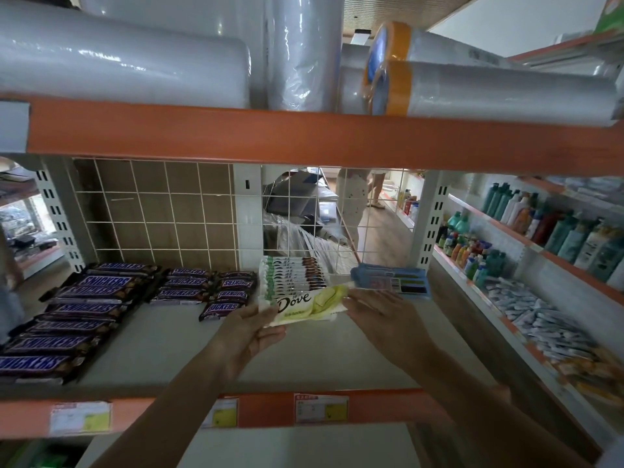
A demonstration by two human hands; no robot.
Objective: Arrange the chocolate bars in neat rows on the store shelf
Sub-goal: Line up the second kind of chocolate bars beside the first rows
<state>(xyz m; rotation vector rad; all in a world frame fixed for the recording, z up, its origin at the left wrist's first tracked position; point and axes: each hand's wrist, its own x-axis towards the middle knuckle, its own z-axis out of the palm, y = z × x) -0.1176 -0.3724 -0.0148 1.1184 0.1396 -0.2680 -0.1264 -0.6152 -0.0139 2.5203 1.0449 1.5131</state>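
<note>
A white and yellow-green Dove bar (305, 306) lies at the front of a row of Dove bars (293, 273) on the pale shelf (175, 342). My left hand (251, 332) grips its left end from below. My right hand (381, 314) pinches its right end. Large Snickers bars (77, 310) run in an overlapping row down the shelf's left side. Smaller Snickers bars (211, 287) sit in two short rows in the middle. Blue packs (391, 278) are stacked to the right of the Dove row.
An orange shelf lip (270, 408) with price tags runs under my arms. The shelf above (304, 136) carries plastic-wrapped rolls. A white wire grid (162, 211) backs the shelf. Bottles (526, 228) and sachets fill the racks to the right. A person (358, 197) stands behind the grid.
</note>
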